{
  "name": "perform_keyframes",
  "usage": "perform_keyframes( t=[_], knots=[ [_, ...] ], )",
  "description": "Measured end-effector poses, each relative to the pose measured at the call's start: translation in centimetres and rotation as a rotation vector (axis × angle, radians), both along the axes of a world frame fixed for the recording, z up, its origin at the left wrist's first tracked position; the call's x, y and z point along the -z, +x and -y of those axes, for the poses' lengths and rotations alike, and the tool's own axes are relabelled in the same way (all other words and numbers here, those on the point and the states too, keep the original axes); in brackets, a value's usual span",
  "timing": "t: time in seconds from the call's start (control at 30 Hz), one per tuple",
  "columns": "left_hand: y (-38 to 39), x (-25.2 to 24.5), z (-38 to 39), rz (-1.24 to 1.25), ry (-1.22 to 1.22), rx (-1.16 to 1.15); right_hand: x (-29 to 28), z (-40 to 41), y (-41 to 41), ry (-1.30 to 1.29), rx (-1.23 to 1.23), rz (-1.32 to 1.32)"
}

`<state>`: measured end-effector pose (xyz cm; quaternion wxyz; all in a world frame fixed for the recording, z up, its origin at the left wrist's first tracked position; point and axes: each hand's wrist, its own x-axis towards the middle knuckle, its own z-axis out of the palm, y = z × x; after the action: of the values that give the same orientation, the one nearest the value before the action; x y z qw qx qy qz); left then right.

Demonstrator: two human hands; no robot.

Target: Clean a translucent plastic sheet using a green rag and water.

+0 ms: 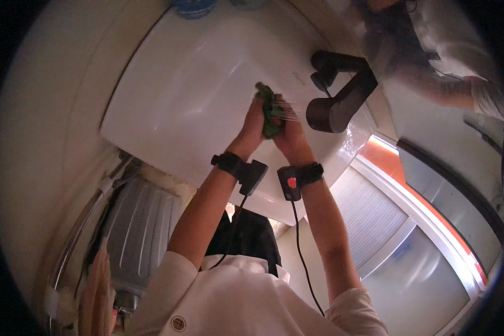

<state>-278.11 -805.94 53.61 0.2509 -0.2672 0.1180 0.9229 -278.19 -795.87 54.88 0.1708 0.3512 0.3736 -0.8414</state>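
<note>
My left hand [254, 122] and my right hand [290, 132] are close together over a white washbasin [164, 96]. Between them they squeeze a crumpled green cloth [270, 122], whose upper end pokes out past the fingers. Streams of water [290, 111] spray across the right hand and the cloth. To the right stands a black angular tap [348, 96], its round end facing the hands. My right fingers are partly hidden by the water and the cloth. Each wrist wears a black strap with a small box and a cable.
A blue container [193, 8] is at the basin's far rim. Below left are a grey ribbed panel [143, 231] and a metal pipe [80, 231]. On the right, a mirror-like surface [441, 122] shows part of a person. A framed translucent panel [416, 269] is below it.
</note>
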Motion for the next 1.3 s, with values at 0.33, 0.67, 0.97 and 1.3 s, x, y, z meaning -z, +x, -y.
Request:
perform_keyframes(
  t=[0.33, 0.67, 0.97, 1.3],
  knots=[
    [-1.1, -2.8, 0.2, -0.629, -0.947, 0.138, -1.4, -0.7, 1.2, -0.281, -0.033, -0.177],
    [-0.2, -1.8, 3.3, -0.927, -1.546, 0.170, 1.1, 2.4, -0.3, -0.464, -0.100, 0.237],
    [-0.9, -2.8, 4.0, -0.875, -1.660, 0.476, -1.4, 4.3, -1.0, -0.608, -0.264, 0.093],
    [-2.6, -3.4, 2.2, -0.555, -1.357, 0.274, -2.8, 3.7, -0.9, -0.165, -0.078, -0.041]
  ],
)
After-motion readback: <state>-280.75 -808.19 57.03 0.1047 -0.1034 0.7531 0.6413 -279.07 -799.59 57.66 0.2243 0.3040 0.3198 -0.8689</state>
